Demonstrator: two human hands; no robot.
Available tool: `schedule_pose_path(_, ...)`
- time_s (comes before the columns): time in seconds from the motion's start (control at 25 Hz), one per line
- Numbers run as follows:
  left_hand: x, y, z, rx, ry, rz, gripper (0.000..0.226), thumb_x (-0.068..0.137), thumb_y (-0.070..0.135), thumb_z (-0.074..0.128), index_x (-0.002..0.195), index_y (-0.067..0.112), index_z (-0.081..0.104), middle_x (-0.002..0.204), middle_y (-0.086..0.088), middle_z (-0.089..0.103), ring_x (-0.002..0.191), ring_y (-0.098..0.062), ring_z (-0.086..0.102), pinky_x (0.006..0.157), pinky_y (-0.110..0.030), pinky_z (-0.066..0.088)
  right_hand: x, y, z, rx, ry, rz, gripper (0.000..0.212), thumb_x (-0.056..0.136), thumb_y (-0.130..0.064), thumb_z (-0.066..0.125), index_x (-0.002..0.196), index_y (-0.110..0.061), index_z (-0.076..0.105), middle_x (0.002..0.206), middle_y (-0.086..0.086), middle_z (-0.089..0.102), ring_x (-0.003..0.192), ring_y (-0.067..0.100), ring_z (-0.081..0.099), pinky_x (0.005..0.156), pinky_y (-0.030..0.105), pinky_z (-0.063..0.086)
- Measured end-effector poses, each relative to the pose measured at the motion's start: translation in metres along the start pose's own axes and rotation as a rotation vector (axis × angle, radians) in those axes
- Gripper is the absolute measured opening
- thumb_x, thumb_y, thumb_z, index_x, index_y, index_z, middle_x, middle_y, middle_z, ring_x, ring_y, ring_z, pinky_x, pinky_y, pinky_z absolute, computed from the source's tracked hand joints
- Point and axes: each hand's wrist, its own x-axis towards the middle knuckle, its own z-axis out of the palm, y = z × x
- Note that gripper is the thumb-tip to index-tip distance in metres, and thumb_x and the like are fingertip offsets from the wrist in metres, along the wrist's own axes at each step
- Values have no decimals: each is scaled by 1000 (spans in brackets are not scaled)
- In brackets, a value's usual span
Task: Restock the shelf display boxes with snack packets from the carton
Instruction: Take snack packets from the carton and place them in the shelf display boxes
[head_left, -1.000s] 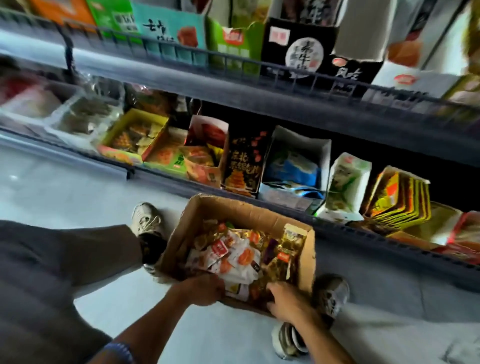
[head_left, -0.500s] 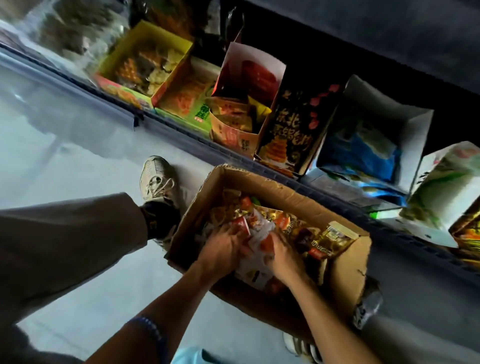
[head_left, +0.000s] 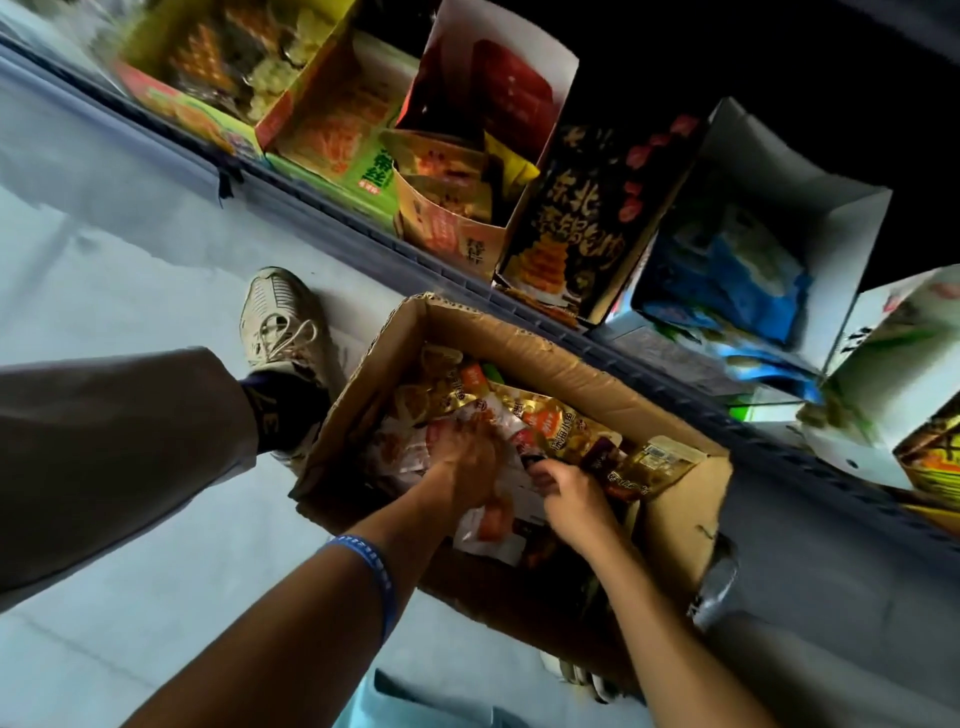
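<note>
- Brown corrugated carton (head_left: 545, 358) sat on the floor (head_left: 130, 260), just in front of the bottom shelf (head_left: 363, 218), its top open.
- Snack packets (head_left: 550, 421) in gold, white and orange filled the carton in a loose heap.
- Left hand (head_left: 467, 462) lay palm-down on the white packets at the middle of the heap; its fingers were blurred, so whether the grip was spread or curled round a packet could not be told.
- Right hand (head_left: 569, 493) was in the carton just beside the left, fingers curled at the packets; what the grip pinched, if anything, could not be told.
- Blue wristband (head_left: 376, 571) circled the left forearm.
- Display boxes stood in a row on the shelf behind the carton: a yellow box (head_left: 197, 98), a green-fronted box (head_left: 358, 171), an orange box (head_left: 457, 228) with a raised red-and-white flap, a black box (head_left: 582, 223), and a white box (head_left: 810, 208) holding blue packets.
- Left foot wore a pale laced shoe (head_left: 280, 322), placed just beside the carton's left wall.
</note>
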Motion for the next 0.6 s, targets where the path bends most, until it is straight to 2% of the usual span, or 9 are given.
schedule_pose_path(0.08,5,-2,4,264,-58,78,63,103,35,45,154,9,20,162,-19,16,143,-27,31,118,-39,27,-3,4,7,52,74,14,48,89,4,45,125,-21,64,126,2,65,115,19,61,95,30,52)
schedule_pose_path(0.12,7,-5,2,341,-157,56,67,101,42,46,154,11,20,161,-17,19,142,-28,33,117,-44,29,-5,6,9,87,99,17,47,89,5,45,123,-21,65,124,1,66,114,18,61,93,29,52)
schedule_pose_path(0.2,6,-4,-2,193,-31,54,53,104,34,42,152,17,28,152,-16,38,105,-8,57,88,-24,54,-8,7,8,152,125,18,45,90,5,44,120,-21,66,121,1,66,113,17,61,90,27,51)
schedule_pose_path(0.24,8,-5,4,86,-3,-55,47,106,27,36,150,15,31,147,-15,45,87,2,53,71,-12,52,-10,9,8,177,126,10,44,91,5,44,119,-21,66,121,1,66,113,16,61,90,27,50)
schedule_pose_path(0.28,8,-6,11,12,-12,-52,46,107,28,28,149,9,32,145,-13,46,82,10,47,67,-3,45,-11,9,8,195,120,-3,43,92,4,43,117,-21,67,121,1,66,113,16,60,90,27,50)
schedule_pose_path(0.36,8,-19,21,450,-13,150,68,103,50,18,147,1,36,152,-19,40,106,10,48,96,-7,40,-13,9,9,222,115,-20,38,94,1,45,116,-22,67,121,-1,66,114,15,60,91,27,49)
schedule_pose_path(0.4,9,-18,23,536,-129,163,65,102,50,28,147,3,37,153,-20,36,126,-7,48,113,-26,34,-12,9,9,233,121,-21,36,95,-1,46,116,-22,68,121,-2,66,114,15,60,90,26,49)
schedule_pose_path(0.48,-1,-7,17,522,-200,-73,58,100,39,49,147,7,37,155,-21,31,140,-33,36,120,-50,19,-11,9,9,254,137,-19,35,96,-2,47,115,-22,68,122,-3,66,114,14,60,90,25,49)
schedule_pose_path(0.6,-8,-1,19,479,-158,-158,54,99,38,51,145,11,41,150,-16,40,140,-35,34,119,-50,20,-11,9,8,268,136,-18,36,95,-2,46,113,-23,68,122,-3,66,113,13,59,90,25,48)
